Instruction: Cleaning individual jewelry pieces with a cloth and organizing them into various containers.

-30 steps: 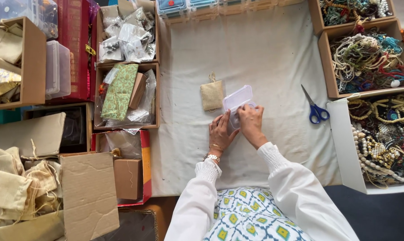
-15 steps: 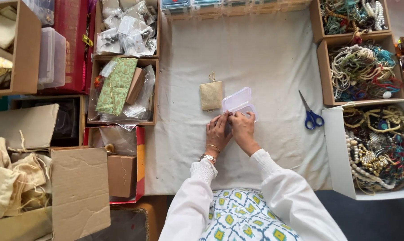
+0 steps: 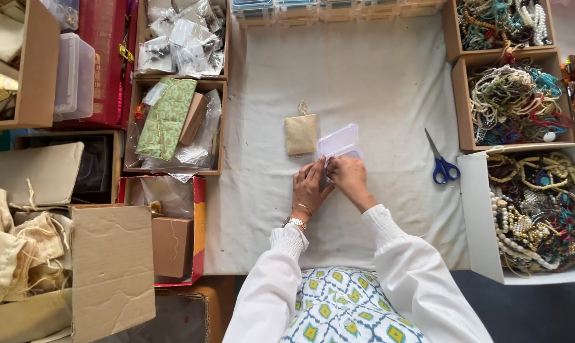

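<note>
Two hands on one small clear plastic box (image 3: pixel 339 143), lid open, mid-cloth just right of tan pouch (image 3: pixel 300 134). Left hand (image 3: pixel 309 187) and right hand (image 3: pixel 349 178) pinch its near edge. Looks light, stiff, slick, thin-hinged; hold by side walls.

White long sleeves with gathered ribbed cuffs, bangles and bracelet on left wrist, blue-yellow patterned garment

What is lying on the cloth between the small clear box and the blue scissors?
Nothing: in the head view, only bare white cloth lies between the clear box and the scissors.
</note>
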